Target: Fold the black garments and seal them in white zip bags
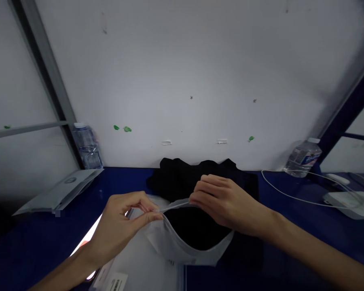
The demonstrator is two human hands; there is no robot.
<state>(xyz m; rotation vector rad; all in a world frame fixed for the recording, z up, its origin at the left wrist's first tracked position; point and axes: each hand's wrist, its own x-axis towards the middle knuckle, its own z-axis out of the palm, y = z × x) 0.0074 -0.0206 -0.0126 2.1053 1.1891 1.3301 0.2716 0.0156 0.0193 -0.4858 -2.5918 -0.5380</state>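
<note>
While the left hand pinches the rim of the pale bag between thumb and fingertips, the right hand grips the same edge nearby. Below the fingers, the mouth gapes over black cloth; a fold riding up could catch at the rim. Beneath the left fingers, clear packets might shift if the bag dragged on them.

Whitish translucent bag, mouth open
</note>
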